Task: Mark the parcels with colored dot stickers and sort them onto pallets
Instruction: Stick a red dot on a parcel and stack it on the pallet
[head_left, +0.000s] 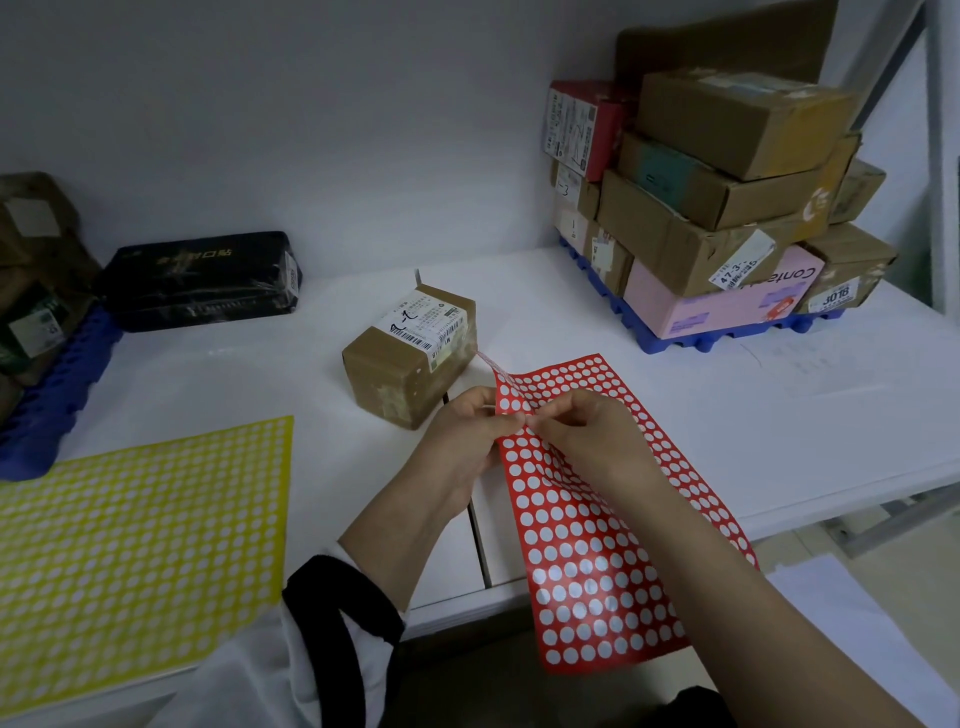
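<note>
My left hand (470, 431) and right hand (587, 431) meet at the upper left edge of the red sticker sheet (597, 519), fingertips of both pinched together on it at one spot. The sheet is thin and glossy, curling up off the table and hanging past its front edge; it is red with rows of white circles. I cannot tell whether a dot is between my fingers.

Just beyond my hands sits a small brown cardboard parcel (410, 353), wrapped in shiny tape, blocky, with a white shipping label (423, 325) on top carrying barcodes and a handwritten mark I cannot read for certain.

To my left lies the yellow sticker sheet (140, 545), flat on the table, the same grid of white circles. Beyond it, a black plastic-wrapped package (202, 280) with gold characters rests beside a blue plastic pallet (52, 395) holding dark wrapped parcels.

At the far right a second blue pallet (691, 335) carries a stack of cardboard boxes (727, 182), with a red box and a pink box (727, 296) printed "Conte…" upside down. Labels there read "47-3-" and "3018".

The table (571, 296) is smooth and white, made of panels with a seam near my left wrist. The wall behind is plain white.
</note>
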